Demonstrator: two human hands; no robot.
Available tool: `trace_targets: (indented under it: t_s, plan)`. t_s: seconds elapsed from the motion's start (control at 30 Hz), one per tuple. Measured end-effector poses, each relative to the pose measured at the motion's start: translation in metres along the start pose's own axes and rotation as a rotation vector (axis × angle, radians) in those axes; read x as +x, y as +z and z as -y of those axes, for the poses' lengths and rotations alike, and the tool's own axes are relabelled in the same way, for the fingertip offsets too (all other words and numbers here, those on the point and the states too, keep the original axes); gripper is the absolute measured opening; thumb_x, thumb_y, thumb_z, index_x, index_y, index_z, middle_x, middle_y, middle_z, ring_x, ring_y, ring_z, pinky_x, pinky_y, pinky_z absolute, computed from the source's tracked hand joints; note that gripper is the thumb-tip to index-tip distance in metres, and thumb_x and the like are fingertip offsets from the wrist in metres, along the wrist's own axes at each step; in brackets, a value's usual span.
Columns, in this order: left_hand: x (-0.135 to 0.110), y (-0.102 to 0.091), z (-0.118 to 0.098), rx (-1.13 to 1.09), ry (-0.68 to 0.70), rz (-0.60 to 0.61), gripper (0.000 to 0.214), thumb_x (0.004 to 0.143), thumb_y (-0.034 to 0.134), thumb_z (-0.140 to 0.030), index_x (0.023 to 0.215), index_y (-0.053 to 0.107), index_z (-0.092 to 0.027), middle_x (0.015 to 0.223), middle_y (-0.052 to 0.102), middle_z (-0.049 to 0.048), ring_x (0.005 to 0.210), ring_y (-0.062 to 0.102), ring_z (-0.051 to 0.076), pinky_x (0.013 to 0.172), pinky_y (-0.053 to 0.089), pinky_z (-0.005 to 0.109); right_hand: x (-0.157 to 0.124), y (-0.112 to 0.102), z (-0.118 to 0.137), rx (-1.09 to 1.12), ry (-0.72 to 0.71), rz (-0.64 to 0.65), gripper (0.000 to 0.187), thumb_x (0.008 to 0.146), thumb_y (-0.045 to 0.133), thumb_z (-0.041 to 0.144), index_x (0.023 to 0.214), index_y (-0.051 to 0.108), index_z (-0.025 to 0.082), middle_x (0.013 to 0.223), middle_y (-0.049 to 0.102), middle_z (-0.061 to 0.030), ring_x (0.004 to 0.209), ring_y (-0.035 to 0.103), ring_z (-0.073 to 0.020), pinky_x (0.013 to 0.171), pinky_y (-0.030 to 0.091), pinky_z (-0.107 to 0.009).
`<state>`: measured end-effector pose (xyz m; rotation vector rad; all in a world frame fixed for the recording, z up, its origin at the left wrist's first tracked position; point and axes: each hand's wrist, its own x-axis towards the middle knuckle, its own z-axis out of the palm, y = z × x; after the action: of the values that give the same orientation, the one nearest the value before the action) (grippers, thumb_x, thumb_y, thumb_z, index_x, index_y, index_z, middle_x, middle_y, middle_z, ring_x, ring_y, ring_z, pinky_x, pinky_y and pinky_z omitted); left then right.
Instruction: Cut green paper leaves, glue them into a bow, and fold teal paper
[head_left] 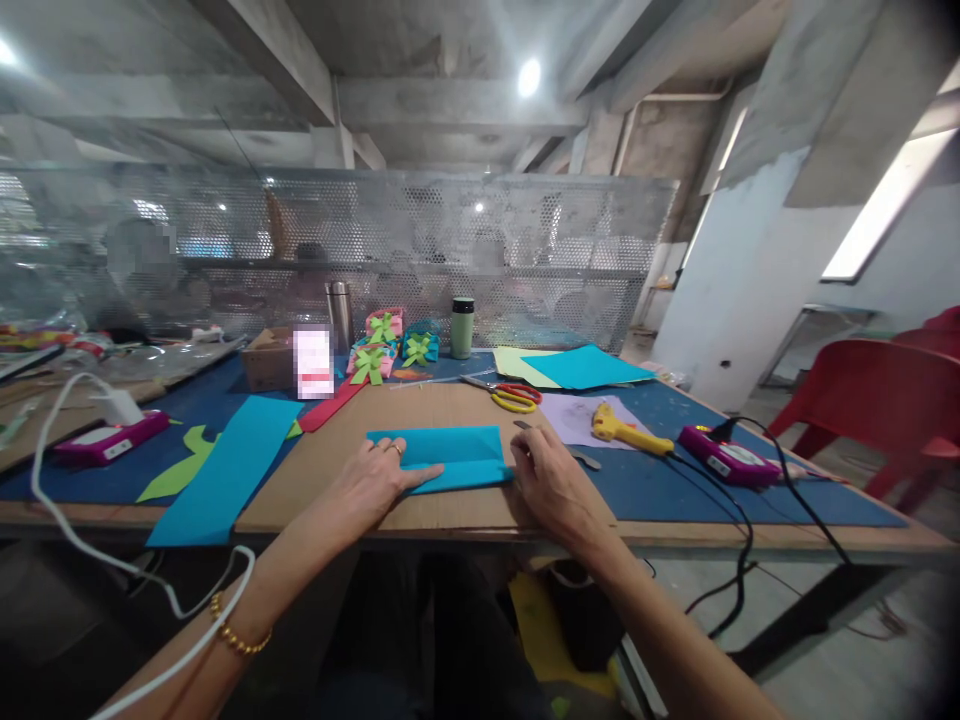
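Note:
A strip of blue paper [457,450], folded lengthwise, lies on a brown cardboard sheet [450,515] in front of me. My left hand [379,470] holds its left part down, fingers bent over it and the thumb stretched along the folded near flap. At the right end, my right hand [551,485] has its fingers closed in a pinch on the paper's edge; the fingertips are partly hidden. Under and beside that hand lies a thin metal tool [585,460], mostly covered. Another blue paper strip [225,470] is left of the cardboard, overhanging the table's front edge.
Scissors [516,395] lie beyond the cardboard. A yellow glue gun [630,430] rests on purple paper, its cable running right past a purple power strip [727,455]. Behind are finished pieces with green bows [373,363], a green cup [463,328] and blue sheets [589,367]. A white cable [82,545] crosses my left forearm.

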<state>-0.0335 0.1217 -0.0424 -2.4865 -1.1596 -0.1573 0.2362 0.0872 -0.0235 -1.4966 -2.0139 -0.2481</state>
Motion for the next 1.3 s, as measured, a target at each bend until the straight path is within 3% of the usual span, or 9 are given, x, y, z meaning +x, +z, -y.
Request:
trace_targets:
  t_s: [0.1,0.17,0.23,0.43,0.63,0.87,1.03,1.3]
  plan:
    - [-0.001,0.001,0.000,0.008,0.011,-0.013,0.058,0.099,0.042,-0.015,0.142,0.043,-0.053,0.102,0.055,0.0068,0.090,0.054,0.021,0.086,0.039,0.036,-0.009,0.007,0.006,-0.049,-0.247,-0.024,0.025,0.101,0.044,0.026,0.116,0.061,0.016,0.125,0.062,-0.0162,0.117,0.056,-0.0285,0.099,0.044,-0.043]
    - [-0.001,0.000,-0.001,0.009,0.006,-0.024,0.056,0.099,0.042,-0.016,0.141,0.044,-0.053,0.103,0.056,0.0070,0.092,0.055,0.021,0.086,0.039,0.036,-0.016,0.014,0.011,-0.066,-0.398,0.068,0.036,0.098,0.053,0.034,0.129,0.057,0.015,0.136,0.058,-0.0170,0.128,0.051,-0.0307,0.109,0.038,-0.049]
    - [-0.001,-0.001,-0.002,0.030,-0.004,-0.028,0.057,0.099,0.042,-0.015,0.141,0.044,-0.054,0.104,0.056,0.0075,0.095,0.055,0.022,0.086,0.039,0.036,-0.023,0.019,0.015,-0.075,-0.449,0.142,0.045,0.097,0.056,0.039,0.134,0.055,0.012,0.140,0.057,-0.0177,0.133,0.049,-0.0307,0.115,0.034,-0.051]
    - [0.000,-0.001,-0.002,0.091,-0.014,0.022,0.058,0.100,0.041,-0.018,0.142,0.038,-0.057,0.105,0.056,0.0077,0.097,0.056,0.023,0.087,0.041,0.038,-0.035,0.024,0.016,-0.126,-0.425,0.186,0.053,0.100,0.048,0.044,0.139,0.052,0.008,0.147,0.051,-0.0198,0.139,0.044,-0.0316,0.116,0.036,-0.049]
    - [-0.002,0.003,-0.001,0.068,-0.001,-0.039,0.058,0.100,0.042,-0.017,0.142,0.039,-0.057,0.107,0.056,0.0076,0.097,0.056,0.022,0.091,0.040,0.039,-0.036,0.017,0.018,-0.183,-0.284,0.185,0.054,0.098,0.045,0.053,0.139,0.056,0.018,0.145,0.052,-0.0200,0.134,0.047,-0.0373,0.110,0.037,-0.056]
    - [-0.002,0.005,0.000,0.095,0.005,-0.039,0.059,0.100,0.043,-0.016,0.144,0.037,-0.055,0.107,0.056,0.0072,0.095,0.055,0.021,0.086,0.040,0.035,-0.031,0.012,0.018,-0.142,-0.275,0.172,0.062,0.094,0.049,0.060,0.136,0.058,0.015,0.136,0.060,-0.0168,0.122,0.052,-0.0356,0.103,0.042,-0.053]
    - [-0.002,0.003,0.000,0.074,0.015,-0.038,0.057,0.099,0.045,-0.017,0.144,0.039,-0.052,0.107,0.056,0.0070,0.099,0.055,0.021,0.088,0.039,0.035,-0.030,0.010,0.013,-0.125,-0.295,0.177,0.057,0.095,0.053,0.054,0.137,0.057,0.015,0.141,0.057,-0.0163,0.129,0.049,-0.0346,0.108,0.039,-0.055]
    - [0.000,-0.005,-0.003,0.060,0.020,0.009,0.061,0.098,0.043,-0.012,0.145,0.039,-0.051,0.112,0.057,0.0085,0.095,0.057,0.020,0.087,0.042,0.037,-0.021,-0.001,0.006,-0.088,-0.330,-0.109,0.041,0.102,0.043,0.030,0.134,0.058,0.009,0.139,0.059,-0.0183,0.133,0.050,-0.0299,0.112,0.039,-0.054]
